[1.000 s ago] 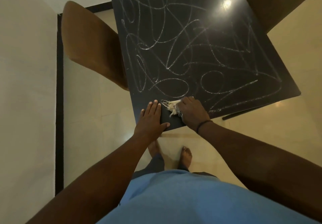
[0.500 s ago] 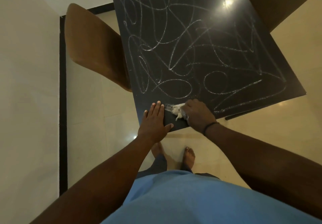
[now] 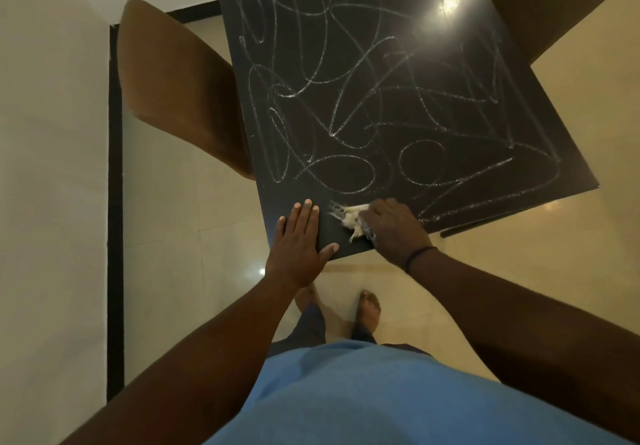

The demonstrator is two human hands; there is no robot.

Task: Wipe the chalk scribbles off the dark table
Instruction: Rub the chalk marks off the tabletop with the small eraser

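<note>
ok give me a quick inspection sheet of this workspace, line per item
surface: dark table, chalk scribbles over nearly all of it, only the near corner bare
job's things: pale frayed rag near the front edge
clutter: nothing seen
hands: left hand flat on the near corner; right hand closed on the rag
cables: nothing seen
surroundings: brown chair at left, another chair at top right, tiled floor

1. Dim, warm indoor light; the arms and hands read dark.
2. A bright glare spot sits on the table [image 3: 449,4] – another faint one on the floor [image 3: 262,271].
3. Wide-angle bending curves the edges – focus stays fairly sharp.
</note>
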